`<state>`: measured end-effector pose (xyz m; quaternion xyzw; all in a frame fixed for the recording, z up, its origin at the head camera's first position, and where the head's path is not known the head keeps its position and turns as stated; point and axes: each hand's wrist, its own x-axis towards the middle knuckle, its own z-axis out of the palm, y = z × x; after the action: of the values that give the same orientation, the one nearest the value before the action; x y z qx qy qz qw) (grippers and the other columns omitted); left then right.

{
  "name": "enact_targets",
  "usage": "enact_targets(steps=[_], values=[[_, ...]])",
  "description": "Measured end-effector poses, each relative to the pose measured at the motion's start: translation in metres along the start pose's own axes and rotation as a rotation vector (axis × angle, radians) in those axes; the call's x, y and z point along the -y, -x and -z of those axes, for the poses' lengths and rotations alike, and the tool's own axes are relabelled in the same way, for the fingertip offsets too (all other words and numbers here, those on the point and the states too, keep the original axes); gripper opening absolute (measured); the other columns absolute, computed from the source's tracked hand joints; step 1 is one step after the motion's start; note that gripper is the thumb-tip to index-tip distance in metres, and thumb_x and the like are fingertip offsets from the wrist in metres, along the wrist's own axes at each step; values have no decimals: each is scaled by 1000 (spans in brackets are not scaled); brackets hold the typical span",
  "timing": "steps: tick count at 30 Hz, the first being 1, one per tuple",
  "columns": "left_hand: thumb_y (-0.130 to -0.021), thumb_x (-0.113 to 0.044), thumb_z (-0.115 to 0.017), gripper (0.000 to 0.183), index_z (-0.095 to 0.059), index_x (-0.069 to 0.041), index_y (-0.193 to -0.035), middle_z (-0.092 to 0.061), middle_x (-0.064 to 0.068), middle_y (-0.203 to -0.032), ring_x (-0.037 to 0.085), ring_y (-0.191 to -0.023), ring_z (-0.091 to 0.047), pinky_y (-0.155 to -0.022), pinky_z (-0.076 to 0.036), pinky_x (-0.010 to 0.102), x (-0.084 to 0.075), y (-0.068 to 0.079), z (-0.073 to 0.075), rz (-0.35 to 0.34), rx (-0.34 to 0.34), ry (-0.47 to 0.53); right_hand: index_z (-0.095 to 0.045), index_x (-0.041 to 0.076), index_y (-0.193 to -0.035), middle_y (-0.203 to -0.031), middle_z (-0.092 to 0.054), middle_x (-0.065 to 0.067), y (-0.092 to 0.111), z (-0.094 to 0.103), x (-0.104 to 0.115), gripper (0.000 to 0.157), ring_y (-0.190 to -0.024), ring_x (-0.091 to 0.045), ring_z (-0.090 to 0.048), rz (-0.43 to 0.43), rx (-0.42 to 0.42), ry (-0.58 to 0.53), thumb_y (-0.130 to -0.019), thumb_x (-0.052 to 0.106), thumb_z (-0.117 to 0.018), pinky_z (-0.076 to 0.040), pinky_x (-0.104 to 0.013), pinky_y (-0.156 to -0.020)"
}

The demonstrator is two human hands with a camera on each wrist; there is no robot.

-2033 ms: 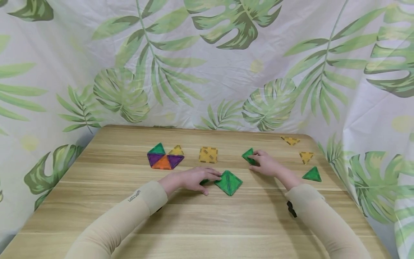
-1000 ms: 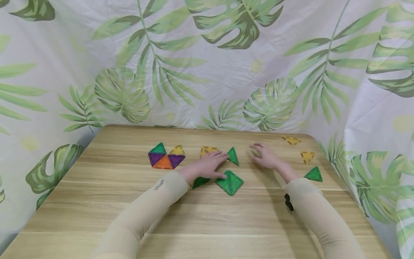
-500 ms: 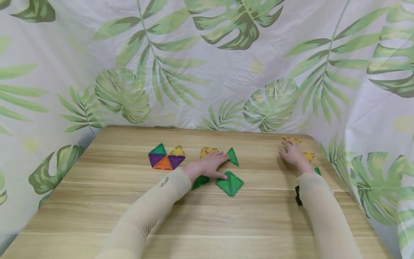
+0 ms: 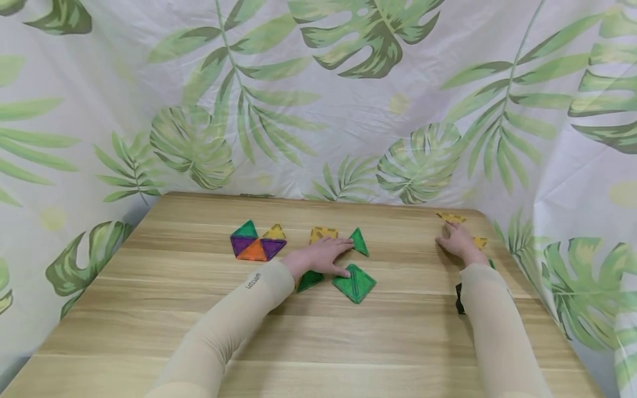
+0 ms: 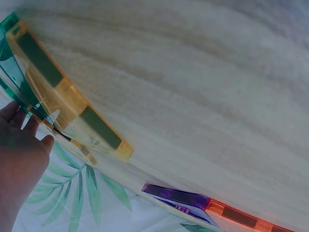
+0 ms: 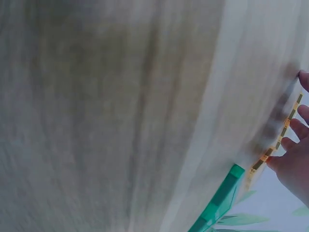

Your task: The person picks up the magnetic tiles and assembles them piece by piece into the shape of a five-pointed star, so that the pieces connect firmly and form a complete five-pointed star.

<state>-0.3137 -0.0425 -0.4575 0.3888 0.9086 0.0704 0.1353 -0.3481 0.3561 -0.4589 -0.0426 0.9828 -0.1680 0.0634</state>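
Note:
My left hand (image 4: 323,257) lies spread over the tiles in mid-table, partly covering a yellow square tile (image 4: 324,232). Its fingertips touch a standalone green triangle tile (image 4: 359,243), and its thumb reaches onto two green triangles (image 4: 354,284) set side by side as a diamond. Another green triangle (image 4: 311,280) shows below the palm. At the far right, the fingertips of my right hand (image 4: 461,243) reach the near edge of a long yellow triangle tile (image 4: 452,218). A second yellow triangle (image 4: 480,242) is half hidden behind that hand.
Left of centre, a joined group holds a teal triangle (image 4: 245,229), purple triangles (image 4: 272,247), an orange triangle (image 4: 253,252) and a yellow triangle (image 4: 275,232). A green tile (image 6: 217,203) lies near my right wrist. A leaf-print curtain (image 4: 278,138) hangs behind the wooden table (image 4: 348,342).
The green triangle went from my right hand leftward to my left fingertips. My left hand shifted up and right. My right hand let go and travelled right to the yellow tiles.

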Motion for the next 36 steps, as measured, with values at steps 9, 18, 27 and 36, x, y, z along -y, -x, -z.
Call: enact_targets(steps=[9,18,27,36], values=[[-86,-61,-54,86,-26,-12,-150,-20,1,-157,19,-144,-19,-116,-12,46,-1,-1,0,5,-2,1,-26,-12,-142,-141,-21,-40,5,-3,-5,65,-129,-56,-21,45,-47,-52,-94,24,-52,-19,-63,-106],[-86,-62,-54,86,-24,-13,-150,-19,1,-157,19,-144,-17,-117,-11,45,0,0,0,9,2,8,-41,-9,-137,-132,-31,-35,10,-2,-14,50,-121,-54,-32,155,-39,-75,-93,12,-54,-27,-63,-101],[-86,-61,-53,85,-24,-14,-150,-18,0,-157,20,-144,-17,-117,-11,45,-1,1,0,10,1,18,-50,-5,-131,-135,-37,-32,16,2,-9,43,-124,-53,-32,193,-32,-157,-93,14,-58,-25,-66,-102],[-87,-62,-52,85,-23,-14,-151,-18,-1,-157,18,-144,-17,-117,-11,44,0,2,-1,8,1,12,-28,-6,-144,-142,-20,-39,6,-8,-5,71,-129,-56,-21,131,-38,-139,-93,34,-58,-20,-65,-104]])
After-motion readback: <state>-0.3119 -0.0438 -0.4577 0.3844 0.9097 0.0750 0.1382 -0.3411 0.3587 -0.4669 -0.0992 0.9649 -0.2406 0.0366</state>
